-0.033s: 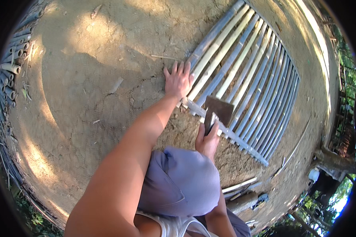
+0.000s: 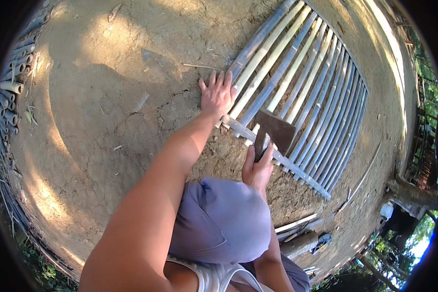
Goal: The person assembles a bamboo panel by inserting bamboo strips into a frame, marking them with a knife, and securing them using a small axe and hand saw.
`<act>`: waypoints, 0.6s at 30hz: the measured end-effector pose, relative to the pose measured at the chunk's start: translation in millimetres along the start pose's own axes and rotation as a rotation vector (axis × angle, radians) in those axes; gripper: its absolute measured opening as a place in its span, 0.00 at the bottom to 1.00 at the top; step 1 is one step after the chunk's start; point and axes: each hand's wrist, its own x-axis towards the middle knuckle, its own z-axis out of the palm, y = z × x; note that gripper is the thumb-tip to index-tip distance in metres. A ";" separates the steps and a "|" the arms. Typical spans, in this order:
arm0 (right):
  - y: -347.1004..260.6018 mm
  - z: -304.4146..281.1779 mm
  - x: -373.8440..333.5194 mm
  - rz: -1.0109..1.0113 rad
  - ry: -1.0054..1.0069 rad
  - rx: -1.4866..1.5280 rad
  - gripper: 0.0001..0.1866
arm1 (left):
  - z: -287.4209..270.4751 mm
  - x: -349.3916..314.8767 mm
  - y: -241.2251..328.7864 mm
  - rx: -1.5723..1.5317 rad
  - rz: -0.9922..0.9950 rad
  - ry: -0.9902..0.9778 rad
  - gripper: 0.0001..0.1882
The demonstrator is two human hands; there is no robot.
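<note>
Since the earlier frame, the hatchet-like tool with a broad, dark brown metal blade (image 2: 277, 130) and a short dark handle has swung a little to the right over the slatted rack of grey and pale bamboo poles (image 2: 286, 82), its blade now turned to a different slant; my other hand has barely shifted at the rack's corner.

Closest to me, on the near side of the rack, my knee in grey-purple cloth (image 2: 221, 221) rises between my two bare arms, with a bit of my white top (image 2: 207, 280) below it. My right grip (image 2: 258, 170), just short of the rack's near end, is closed around the tool's handle, thumb and fingers wrapped on either side. The blade hangs above the flat grey crossbar (image 2: 306, 180) and the poles behind it; I cannot tell whether it touches them. My left grip (image 2: 218, 97) lies palm down at the rack's near left corner, fingers spread, pinching nothing, its thumb side against the outermost poles.

To the right of the rack's near end lie a brown log (image 2: 299, 245) and pale sticks (image 2: 297, 223). Dry, cracked brown earth (image 2: 107, 126) surrounds the rack. Well apart to its left, cut bamboo lengths (image 2: 12, 87) are piled. Far right of the rack sits a white container (image 2: 387, 210).
</note>
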 end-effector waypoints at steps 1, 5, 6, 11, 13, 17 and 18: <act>-13.2 -9.7 2.8 -0.006 0.028 0.037 0.26 | -4.5 7.4 0.6 -0.011 -0.004 0.014 0.31; -12.1 -13.7 10.0 -0.261 0.185 0.036 0.22 | 4.0 5.5 -2.6 -0.022 0.055 0.101 0.29; -14.2 -17.4 6.4 -0.224 0.166 0.065 0.22 | 3.7 5.3 -1.2 -0.007 0.096 0.159 0.26; 38.2 -11.1 -6.4 0.085 0.081 0.058 0.24 | -7.4 4.5 2.3 -0.211 0.225 0.173 0.19; 48.4 -12.1 -11.7 0.233 0.037 0.074 0.23 | -12.8 2.1 -2.8 -0.288 0.269 0.122 0.17; 93.7 -11.3 -31.3 0.240 -0.053 0.069 0.23 | -6.0 -2.9 -22.3 -0.402 0.438 0.183 0.13; 110.9 -14.8 -39.8 0.271 -0.153 0.064 0.24 | -15.2 -10.1 -23.1 -0.354 0.402 0.248 0.13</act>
